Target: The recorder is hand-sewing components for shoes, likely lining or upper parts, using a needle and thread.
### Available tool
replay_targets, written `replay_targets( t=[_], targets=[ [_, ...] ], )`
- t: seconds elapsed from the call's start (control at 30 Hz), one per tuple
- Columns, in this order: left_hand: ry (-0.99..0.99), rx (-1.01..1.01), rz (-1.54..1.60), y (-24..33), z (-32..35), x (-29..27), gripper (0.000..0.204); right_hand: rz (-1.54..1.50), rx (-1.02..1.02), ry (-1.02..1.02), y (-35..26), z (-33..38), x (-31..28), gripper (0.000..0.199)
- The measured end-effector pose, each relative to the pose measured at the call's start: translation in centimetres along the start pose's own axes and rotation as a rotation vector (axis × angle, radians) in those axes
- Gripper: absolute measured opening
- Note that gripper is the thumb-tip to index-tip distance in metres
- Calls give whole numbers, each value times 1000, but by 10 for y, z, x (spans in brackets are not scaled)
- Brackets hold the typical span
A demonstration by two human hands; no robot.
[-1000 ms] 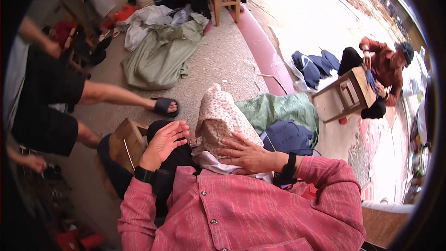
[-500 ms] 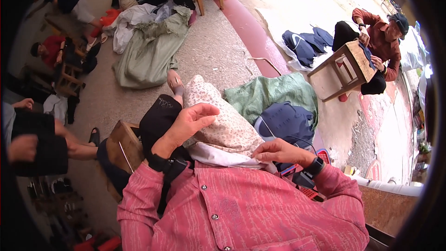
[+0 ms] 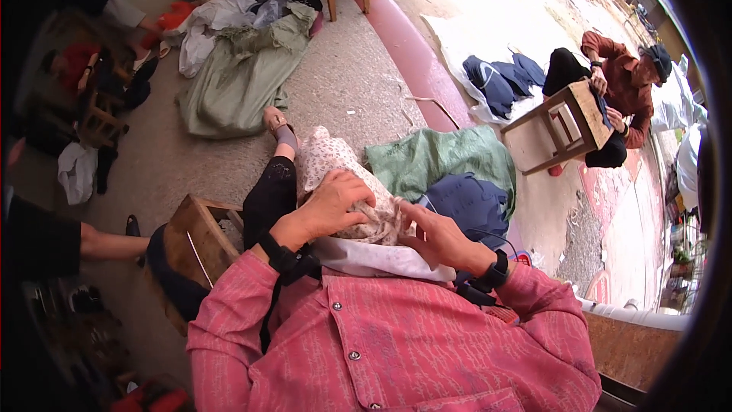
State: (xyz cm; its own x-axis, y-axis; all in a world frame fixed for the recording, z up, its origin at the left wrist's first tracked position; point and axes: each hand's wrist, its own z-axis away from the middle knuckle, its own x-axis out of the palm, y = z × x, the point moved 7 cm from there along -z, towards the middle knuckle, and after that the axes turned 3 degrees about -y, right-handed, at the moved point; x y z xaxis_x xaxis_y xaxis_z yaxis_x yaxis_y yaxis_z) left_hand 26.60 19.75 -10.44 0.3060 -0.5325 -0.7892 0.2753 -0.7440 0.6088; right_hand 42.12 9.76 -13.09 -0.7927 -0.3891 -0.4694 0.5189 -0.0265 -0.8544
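floor (image 3: pixel 343 99): grey concrete | edge: pink kerb (image 3: pixel 415 61) | outdoors, sunlit

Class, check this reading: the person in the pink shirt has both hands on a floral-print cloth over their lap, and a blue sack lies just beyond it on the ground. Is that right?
Not quite. The sack beyond the floral-print cloth is green, not blue; a dark blue garment lies on it. The head view shows this. The left hand and right hand do both rest on the cloth.

My left hand (image 3: pixel 335 206) has moved onto the top of the floral cloth (image 3: pixel 343 183); my right hand (image 3: pixel 438 236) now grips its right edge.
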Motion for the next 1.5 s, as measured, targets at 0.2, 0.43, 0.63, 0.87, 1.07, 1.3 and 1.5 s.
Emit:
replay_targets(
  t=[0.2,0.43,0.63,0.87,1.07,1.3,1.5],
  targets=[
    [260,-173,-38,-20,21,-44,20,525,-182,77,-40,-28,-6,25],
    [605,-341,83,-40,44,-65,27,321,-723,448,-107,-37,-26,30],
    [504,-367,449,-60,42,-45,22,446,-597,-149,-60,-47,35,31],
    [387,-291,553,-73,37,-24,13,-124,-176,-170,-19,-57,34,17],
    [289,-299,709,-68,33,-14,14,124,-251,222,-41,-79,16,32],
    [422,-439,850,-76,42,-18,19,343,-682,244,-59,-88,13,32],
    [465,-338,757,-60,38,-27,22,235,-356,237,-28,-110,12,32]
  ],
)
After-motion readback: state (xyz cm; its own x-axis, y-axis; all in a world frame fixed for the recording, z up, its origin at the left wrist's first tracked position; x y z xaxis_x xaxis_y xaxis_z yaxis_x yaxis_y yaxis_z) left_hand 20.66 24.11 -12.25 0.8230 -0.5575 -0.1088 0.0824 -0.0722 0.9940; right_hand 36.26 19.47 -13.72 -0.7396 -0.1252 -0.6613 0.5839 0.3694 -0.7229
